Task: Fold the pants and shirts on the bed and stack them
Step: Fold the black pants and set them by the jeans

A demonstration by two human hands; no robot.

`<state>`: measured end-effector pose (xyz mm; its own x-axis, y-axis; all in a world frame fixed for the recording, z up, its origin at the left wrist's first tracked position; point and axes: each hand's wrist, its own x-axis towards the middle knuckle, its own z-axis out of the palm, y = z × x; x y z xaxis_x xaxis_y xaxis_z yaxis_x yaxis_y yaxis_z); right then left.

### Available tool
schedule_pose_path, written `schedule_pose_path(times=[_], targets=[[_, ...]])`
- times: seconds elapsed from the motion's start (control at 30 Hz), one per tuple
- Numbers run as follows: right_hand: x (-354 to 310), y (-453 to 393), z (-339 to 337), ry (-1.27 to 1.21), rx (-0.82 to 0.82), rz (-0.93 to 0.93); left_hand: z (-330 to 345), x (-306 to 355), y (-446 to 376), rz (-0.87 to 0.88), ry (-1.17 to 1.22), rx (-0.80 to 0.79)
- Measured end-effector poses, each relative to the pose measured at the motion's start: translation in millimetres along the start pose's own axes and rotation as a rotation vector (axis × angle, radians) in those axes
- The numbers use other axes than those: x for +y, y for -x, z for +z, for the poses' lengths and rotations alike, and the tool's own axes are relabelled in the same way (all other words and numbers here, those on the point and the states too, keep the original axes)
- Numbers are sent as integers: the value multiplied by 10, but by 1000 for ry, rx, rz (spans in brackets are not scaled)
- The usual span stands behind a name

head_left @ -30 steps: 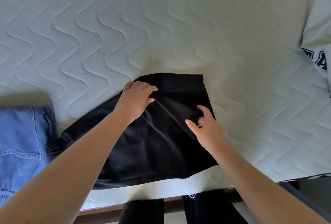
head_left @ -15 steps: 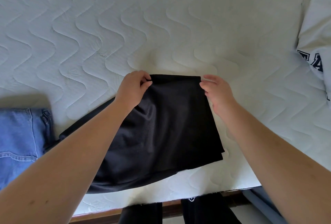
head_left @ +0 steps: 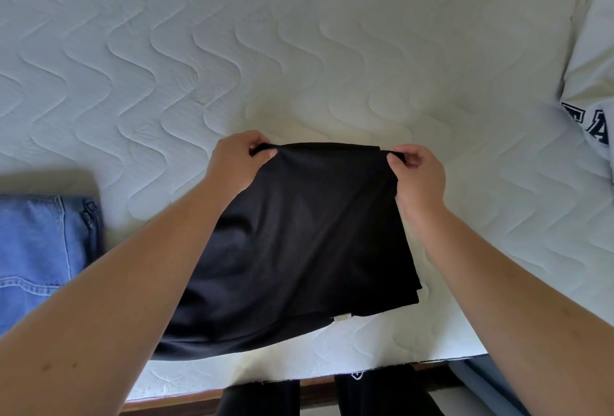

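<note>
A black garment point(head_left: 309, 243) lies partly folded on the white quilted mattress point(head_left: 299, 50), near its front edge. My left hand point(head_left: 236, 163) pinches the garment's far left corner. My right hand point(head_left: 418, 176) pinches the far right corner. The far edge is stretched straight between both hands and slightly lifted. A small white label point(head_left: 342, 317) shows at the near hem. My left forearm covers the garment's left part.
Blue jeans point(head_left: 40, 249) lie at the left edge of the bed. A white shirt with dark letters point(head_left: 591, 100) lies at the right edge. The wooden bed frame point(head_left: 186, 402) and my dark-trousered legs point(head_left: 375, 392) show below.
Both hands moved from the middle of the black garment to its far corners and pinched them. The far edge is now pulled taut and the cloth lies smoother.
</note>
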<state>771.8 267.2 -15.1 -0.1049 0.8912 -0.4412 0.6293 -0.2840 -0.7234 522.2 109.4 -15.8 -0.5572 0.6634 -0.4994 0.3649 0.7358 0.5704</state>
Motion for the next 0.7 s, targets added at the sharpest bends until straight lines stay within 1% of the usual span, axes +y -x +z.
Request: schedule_pose_path(times=[0.07,0.13,0.2,0.3,0.37,0.43,0.5,0.53,0.57,0.63,0.7], targets=[[-2,-23,-6,114,-20,-50,-10,24,-4,15,125,-17],[-5,-63,-3,400,-53,-195,-22,29,0,18,230,-40],[-73,-96,40,608,-147,-368,-28,32,-1,9,285,-52],[-187,-149,196,829,-386,-596,-4,33,-9,14,216,-61],[-251,-216,291,998,-476,-682,-4,13,-20,-13,172,-59],[-336,-312,322,1051,-530,-736,-54,-28,-30,-74,128,-127],[-400,-396,310,1020,-604,-784,-103,-92,-43,-83,-38,-206],[-421,-424,293,1008,-630,-801,-118,-112,-42,-69,-113,-211],[-433,-438,275,1004,-636,-816,-129,-123,-34,-51,-139,-193],[-423,-437,219,1020,-610,-819,-141,-107,-4,-5,-80,-146],[-401,-405,162,1072,-586,-775,-142,-84,48,30,-36,-128]])
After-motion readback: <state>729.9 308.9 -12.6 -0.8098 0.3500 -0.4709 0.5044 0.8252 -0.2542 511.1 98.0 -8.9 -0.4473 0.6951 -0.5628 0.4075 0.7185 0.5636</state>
